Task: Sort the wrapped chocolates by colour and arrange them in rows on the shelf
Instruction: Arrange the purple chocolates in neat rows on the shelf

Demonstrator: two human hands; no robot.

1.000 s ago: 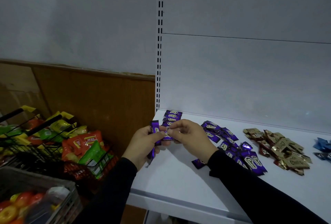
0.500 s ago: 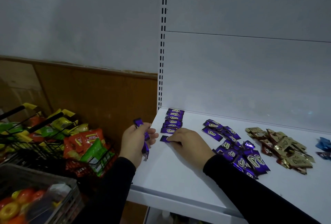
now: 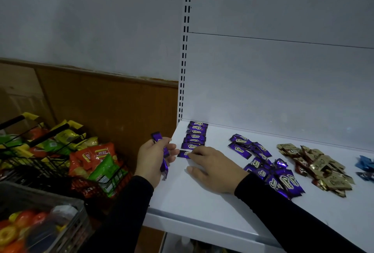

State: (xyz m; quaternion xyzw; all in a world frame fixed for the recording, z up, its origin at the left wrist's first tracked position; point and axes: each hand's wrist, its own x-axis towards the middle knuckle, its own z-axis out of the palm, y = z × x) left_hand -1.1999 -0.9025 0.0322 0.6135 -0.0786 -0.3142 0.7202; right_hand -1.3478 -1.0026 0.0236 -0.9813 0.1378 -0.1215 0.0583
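Observation:
A row of purple wrapped chocolates (image 3: 196, 135) runs from the back wall toward the front at the left end of the white shelf (image 3: 194, 198). My right hand (image 3: 212, 168) lies flat on the shelf, its fingertips pressing the nearest purple chocolate (image 3: 183, 154) at the front end of that row. My left hand (image 3: 150, 158) hovers at the shelf's left edge and grips several purple chocolates (image 3: 162, 151). A loose pile of purple chocolates (image 3: 267, 168) lies right of my right hand. Further right sit a gold and brown pile (image 3: 315, 165) and blue ones (image 3: 365, 164) at the frame edge.
A black wire basket (image 3: 50, 157) full of snack bags stands left of the shelf, below the shelf level. A grey crate (image 3: 42, 218) with bagged round sweets sits at the bottom left. The white slotted upright (image 3: 185, 50) and back panel rise behind the shelf.
My right hand took one purple chocolate from the left hand's bunch and laid it at the front end of the row. The left hand drew back to the shelf's left edge.

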